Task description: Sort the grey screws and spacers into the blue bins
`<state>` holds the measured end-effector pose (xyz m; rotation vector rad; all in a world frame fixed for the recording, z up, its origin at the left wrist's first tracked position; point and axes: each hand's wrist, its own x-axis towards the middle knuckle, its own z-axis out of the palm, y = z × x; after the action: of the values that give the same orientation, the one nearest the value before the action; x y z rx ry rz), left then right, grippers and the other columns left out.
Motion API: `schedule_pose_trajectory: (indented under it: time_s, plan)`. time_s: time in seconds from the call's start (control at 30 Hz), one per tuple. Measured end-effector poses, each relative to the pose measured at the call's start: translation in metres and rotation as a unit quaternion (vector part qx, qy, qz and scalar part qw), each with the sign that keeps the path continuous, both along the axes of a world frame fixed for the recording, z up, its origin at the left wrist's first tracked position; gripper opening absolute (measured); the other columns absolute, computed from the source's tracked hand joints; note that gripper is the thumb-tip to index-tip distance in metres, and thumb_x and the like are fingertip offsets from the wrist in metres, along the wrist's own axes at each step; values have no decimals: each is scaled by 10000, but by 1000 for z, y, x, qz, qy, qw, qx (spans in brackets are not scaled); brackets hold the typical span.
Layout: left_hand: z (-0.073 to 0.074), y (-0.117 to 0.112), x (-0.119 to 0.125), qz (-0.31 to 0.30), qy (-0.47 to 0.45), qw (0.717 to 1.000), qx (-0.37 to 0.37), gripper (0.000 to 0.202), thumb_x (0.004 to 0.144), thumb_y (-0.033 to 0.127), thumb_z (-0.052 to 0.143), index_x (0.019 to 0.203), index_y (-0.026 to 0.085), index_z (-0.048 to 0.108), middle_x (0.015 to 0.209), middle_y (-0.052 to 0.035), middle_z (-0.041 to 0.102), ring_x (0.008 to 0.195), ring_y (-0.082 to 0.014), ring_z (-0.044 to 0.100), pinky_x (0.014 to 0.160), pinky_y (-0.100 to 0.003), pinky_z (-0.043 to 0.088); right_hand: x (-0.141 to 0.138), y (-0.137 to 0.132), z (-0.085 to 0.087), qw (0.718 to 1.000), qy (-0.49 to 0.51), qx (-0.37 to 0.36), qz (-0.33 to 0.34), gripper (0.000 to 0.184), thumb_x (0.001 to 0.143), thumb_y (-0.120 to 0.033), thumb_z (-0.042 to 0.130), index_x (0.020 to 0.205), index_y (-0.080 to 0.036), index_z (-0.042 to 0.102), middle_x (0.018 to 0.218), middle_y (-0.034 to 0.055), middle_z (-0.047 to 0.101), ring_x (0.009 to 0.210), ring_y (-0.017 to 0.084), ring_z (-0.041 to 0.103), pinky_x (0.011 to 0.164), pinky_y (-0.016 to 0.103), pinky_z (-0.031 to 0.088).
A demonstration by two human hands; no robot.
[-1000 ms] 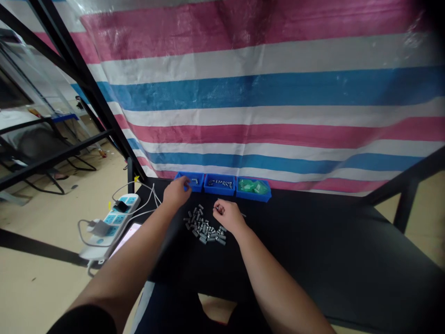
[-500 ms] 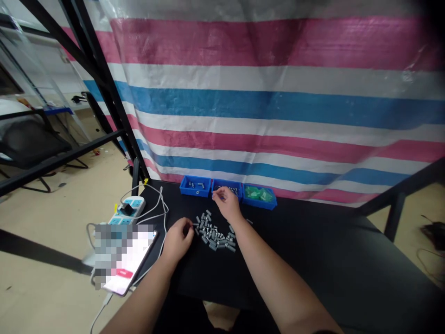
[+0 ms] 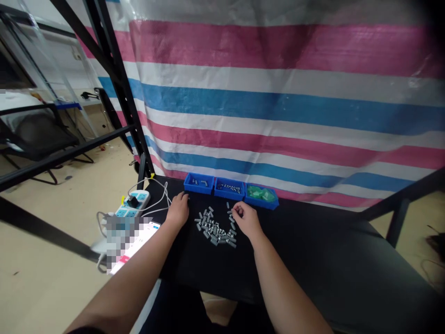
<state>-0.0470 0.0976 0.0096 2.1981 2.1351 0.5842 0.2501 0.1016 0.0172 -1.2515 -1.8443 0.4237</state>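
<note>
Looking through the head camera, we see our right hand (image 3: 246,220) has come back from the middle bin and now sits at the right side of the pile of small grey metal pieces (image 3: 213,229), on the black table (image 3: 313,250). Its fingers are curled and almost closed, but we cannot tell if they have a piece. Our left hand (image 3: 178,209) has moved up from the pile to near the front of the left blue bin (image 3: 199,191). It is also half closed, and we cannot tell if it holds anything. The middle blue bin (image 3: 227,198) has some screws (image 3: 229,187), and the right blue bin (image 3: 260,204) has green packets (image 3: 259,193).
</note>
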Motion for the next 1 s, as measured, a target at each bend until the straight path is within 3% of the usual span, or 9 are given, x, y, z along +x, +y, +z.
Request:
schedule_pose_trajectory:
  time_s: [0.17,0.33,0.43,0.57,0.67,0.8,0.93,1.0]
  plan:
    - [18,26,-2,-7,14,999,-51,208,913,189,537,958,156,737,968,-154,717,920,-279,690,863,-372,512,27,6,-3,998,-8,-23,-53,82,856,-261,598,889,-219,661,768,4,648,708,173,584,701,289,458]
    - [55,47,10,-6,-18,1000,3,218,946,316,549,1063,215,702,1049,-90,752,972,-244,699,858,-321,493,41,11,-12,989,-80,-106,-57,257,755,-122,630,984,-218,695,957,31,633,875,186,623,855,316,482]
    - [76,67,17,23,-102,993,61,223,908,346,608,1042,197,706,1019,-83,764,922,-239,705,832,-315,496,46,10,-12,984,-97,-143,-53,336,742,-100,645,1053,-217,694,1079,52,594,944,184,623,905,313,482]
    - [89,76,22,45,-157,984,73,257,835,282,653,1057,167,714,1009,-87,765,870,-223,698,801,-305,493,55,6,-7,973,-121,-186,-60,346,725,-89,684,1053,-195,712,1082,70,587,928,185,636,914,313,488]
    - [84,63,24,28,-178,981,72,209,806,255,631,975,175,724,887,-53,754,800,-197,683,759,-283,479,61,6,-5,969,-132,-207,-33,280,707,-54,683,953,-175,736,1020,73,632,872,184,650,860,302,502]
    - [61,38,32,23,-186,982,37,206,779,269,622,940,198,730,826,-26,733,729,-179,650,711,-278,449,65,9,-6,970,-105,-214,-41,228,706,-17,637,829,-192,717,876,49,685,794,181,661,788,298,510]
    - [28,19,39,7,-230,973,27,175,808,314,606,906,218,715,806,-7,719,693,-162,627,686,-272,432,60,8,-5,986,5,-157,-52,113,785,-170,653,881,-229,647,809,6,657,700,166,639,709,302,522]
    - [13,16,40,8,-264,963,46,177,831,333,585,900,216,699,778,1,700,663,-150,601,664,-264,424,52,5,-4,984,86,-157,-13,179,807,-270,663,971,-244,596,823,-14,635,640,151,629,635,289,521]
